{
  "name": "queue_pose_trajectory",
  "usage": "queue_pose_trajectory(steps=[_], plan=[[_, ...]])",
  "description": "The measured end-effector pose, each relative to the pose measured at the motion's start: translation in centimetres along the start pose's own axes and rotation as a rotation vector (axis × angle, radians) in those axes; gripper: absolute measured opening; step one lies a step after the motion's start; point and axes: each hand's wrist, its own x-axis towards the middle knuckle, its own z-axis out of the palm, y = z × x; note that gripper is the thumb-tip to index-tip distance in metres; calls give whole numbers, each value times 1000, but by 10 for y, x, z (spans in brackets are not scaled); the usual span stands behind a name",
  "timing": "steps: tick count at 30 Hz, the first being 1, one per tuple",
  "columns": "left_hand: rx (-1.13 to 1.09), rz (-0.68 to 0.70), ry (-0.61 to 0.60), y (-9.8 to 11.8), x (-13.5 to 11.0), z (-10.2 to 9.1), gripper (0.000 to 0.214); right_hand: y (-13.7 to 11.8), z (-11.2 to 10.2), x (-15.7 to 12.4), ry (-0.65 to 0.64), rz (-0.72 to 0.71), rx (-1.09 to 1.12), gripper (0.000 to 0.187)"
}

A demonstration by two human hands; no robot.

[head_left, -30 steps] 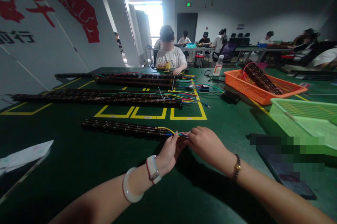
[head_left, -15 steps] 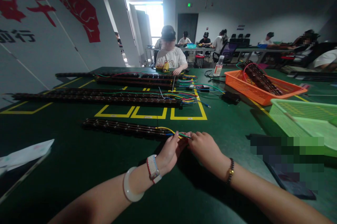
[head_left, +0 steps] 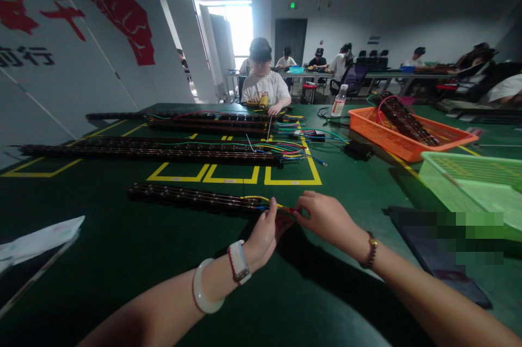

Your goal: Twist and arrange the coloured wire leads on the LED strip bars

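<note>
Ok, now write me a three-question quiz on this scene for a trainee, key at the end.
1. True or false: the right hand is holding the bottle.
2. Fill in: the dark bundle sits in the ____ basket.
3. Choose: what colour is the wire that arches from the near strip to the left hand? A) yellow B) pink C) white

Key: 1. False. 2. Orange. 3. A.
</note>
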Motion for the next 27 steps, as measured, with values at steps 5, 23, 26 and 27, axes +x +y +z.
queue_pose_trajectory(steps=[5,23,26,27], plan=[[21,3,-81,2,-2,0,24,24,16,11,149,-14,-50,16],[57,-30,-39,4,-3,2,29,66,78,38,164,-51,244,25],[62,-29,-49,5,-3,1,30,68,80,38,174,-56,305,25],[64,-27,-55,5,-3,1,31,69,81,38,182,-50,329,24]])
